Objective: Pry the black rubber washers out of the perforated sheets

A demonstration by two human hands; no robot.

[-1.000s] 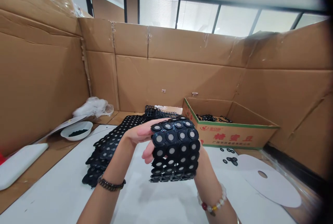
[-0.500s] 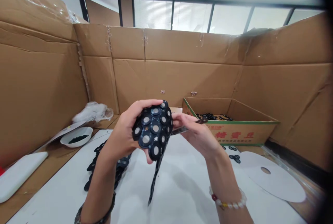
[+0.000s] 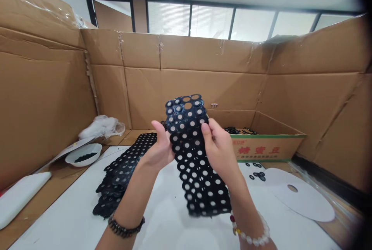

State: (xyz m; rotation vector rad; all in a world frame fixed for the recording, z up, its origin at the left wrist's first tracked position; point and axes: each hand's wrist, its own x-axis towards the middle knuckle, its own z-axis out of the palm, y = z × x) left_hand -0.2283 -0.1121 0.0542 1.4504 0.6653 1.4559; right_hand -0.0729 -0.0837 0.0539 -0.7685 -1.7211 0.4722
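Observation:
A black sheet of joined rounds with pale centres (image 3: 196, 153) hangs upright in front of me, its lower end near the white tabletop. A few rounds at its top edge are see-through holes. My right hand (image 3: 219, 147) pinches the sheet's right edge between thumb and fingers. On the other side, my left hand (image 3: 159, 147) has its thumb raised away from the sheet, and its fingertips are hidden behind the left edge. No blade or tool shows in either hand now. Similar black sheets (image 3: 122, 172) lie stacked on the table to the left.
At back right stands an open cardboard box (image 3: 267, 149) with black pieces inside. Small black rings (image 3: 258, 175) lie before it, beside a white disc (image 3: 302, 196). A white bowl (image 3: 97, 153) and a plastic bag (image 3: 99, 128) are on the left. Cardboard walls (image 3: 186, 54) surround the table.
The sheet was bent over in my left hand and now hangs flat, facing me. My right hand now grips its edge; the thin dark-handled tool it held is out of sight. My left thumb has lifted away.

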